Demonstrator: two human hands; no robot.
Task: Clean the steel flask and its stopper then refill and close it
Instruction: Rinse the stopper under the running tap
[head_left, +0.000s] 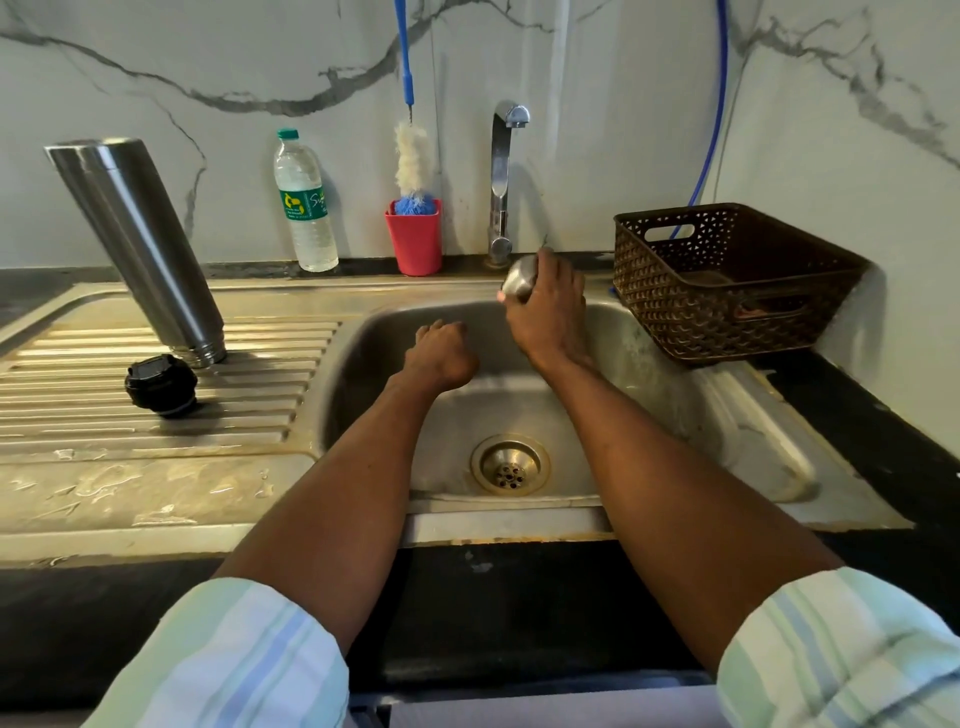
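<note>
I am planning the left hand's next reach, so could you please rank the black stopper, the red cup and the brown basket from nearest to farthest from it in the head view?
From the left hand, over the sink basin:
1. Red cup, behind it against the wall.
2. Black stopper, to its left on the draining board.
3. Brown basket, far right, beyond the right hand.

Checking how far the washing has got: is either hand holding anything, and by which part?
The right hand grips a small steel cap around its side, under the tap. The left hand holds nothing.
</note>
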